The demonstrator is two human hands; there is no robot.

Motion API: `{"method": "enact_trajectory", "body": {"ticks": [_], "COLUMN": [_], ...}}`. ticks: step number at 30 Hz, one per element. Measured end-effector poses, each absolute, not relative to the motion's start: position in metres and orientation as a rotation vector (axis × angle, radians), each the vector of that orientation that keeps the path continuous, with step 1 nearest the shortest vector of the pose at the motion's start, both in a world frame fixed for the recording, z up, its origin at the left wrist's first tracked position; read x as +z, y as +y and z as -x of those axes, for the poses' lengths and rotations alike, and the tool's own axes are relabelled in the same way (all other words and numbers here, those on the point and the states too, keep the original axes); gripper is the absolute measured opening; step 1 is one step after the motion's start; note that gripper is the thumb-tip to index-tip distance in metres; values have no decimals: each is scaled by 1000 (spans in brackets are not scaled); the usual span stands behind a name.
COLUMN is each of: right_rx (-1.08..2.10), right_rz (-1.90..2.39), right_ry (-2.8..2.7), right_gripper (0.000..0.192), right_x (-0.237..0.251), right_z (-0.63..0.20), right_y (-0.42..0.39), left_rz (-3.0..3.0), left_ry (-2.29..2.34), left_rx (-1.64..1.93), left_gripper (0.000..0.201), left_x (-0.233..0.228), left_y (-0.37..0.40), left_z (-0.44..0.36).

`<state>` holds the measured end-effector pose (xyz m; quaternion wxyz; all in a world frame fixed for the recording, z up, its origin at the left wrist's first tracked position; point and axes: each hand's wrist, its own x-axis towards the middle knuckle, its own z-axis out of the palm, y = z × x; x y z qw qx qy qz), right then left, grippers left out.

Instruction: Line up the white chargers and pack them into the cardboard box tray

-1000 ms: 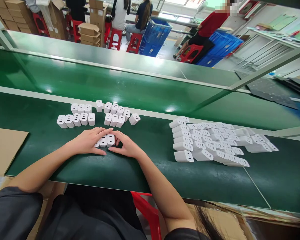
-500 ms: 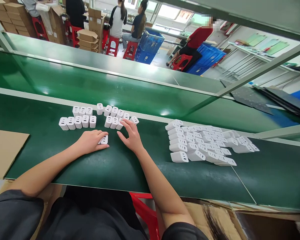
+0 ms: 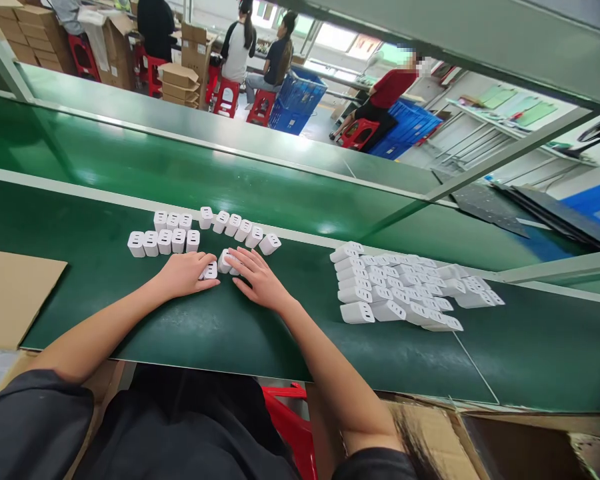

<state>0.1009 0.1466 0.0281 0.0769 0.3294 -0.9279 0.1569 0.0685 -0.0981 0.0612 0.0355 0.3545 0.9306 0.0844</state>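
Observation:
My left hand (image 3: 184, 273) is curled around a couple of white chargers (image 3: 211, 270) with dark port slots, on the green work surface (image 3: 170, 330). Facing it, my right hand (image 3: 260, 277) has its fingers and thumb around a few more white chargers (image 3: 224, 261), partly hidden under the fingers. The two groups are close together, a narrow gap between them. Behind my left hand, several chargers stand upright in two rows (image 3: 165, 241). Beyond my right hand, a slanting row of upright chargers (image 3: 243, 231) runs along the surface's back edge.
To the right lies a big cluster of white chargers (image 3: 355, 295), many on their sides. A cardboard sheet (image 3: 17, 293) covers the left end. A pale rail (image 3: 300, 235) borders the back, and a slanted metal post (image 3: 520, 155) crosses at right. Co-workers sit far behind.
My right hand has come toward me and left, drawing the front chargers of the right-hand group up to my left hand. My left hand stays around its chargers. The view has shifted slightly.

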Motion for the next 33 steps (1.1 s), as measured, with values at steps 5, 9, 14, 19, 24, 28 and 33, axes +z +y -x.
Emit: {"method": "enact_trajectory", "body": {"ticks": [5,9,14,19,24,28,33], "right_rx": [814,983,910,953,1013,1015,970], "right_rz": [-1067,-612,-221,-244,-155,-65,-79], "right_ry": [-2705,-2591,-2695,-2779,-2777,-2745,-2764], "right_gripper": [56,51,63,72,74,66,74], "right_x": [36,39,31,23,19,16,14], "right_z": [-131,-103,-51,-38,-37,-32,-27], "right_y": [143,172,218,223,222,223,213], "left_rz": [-1153,-1219,-1215,-1237,-1236,-1220,-1222], "left_ry": [2819,2813,2795,2809,2799,2798,2776], "left_rx": [218,120,74,102,112,117,112], "left_gripper": [71,77,68,65,65,65,65], "left_x": [68,70,67,62,63,64,67], "left_y": [-99,-98,-99,-100,-97,-96,-96], "left_z": [-72,-73,-72,-71,-70,-71,-72]}}
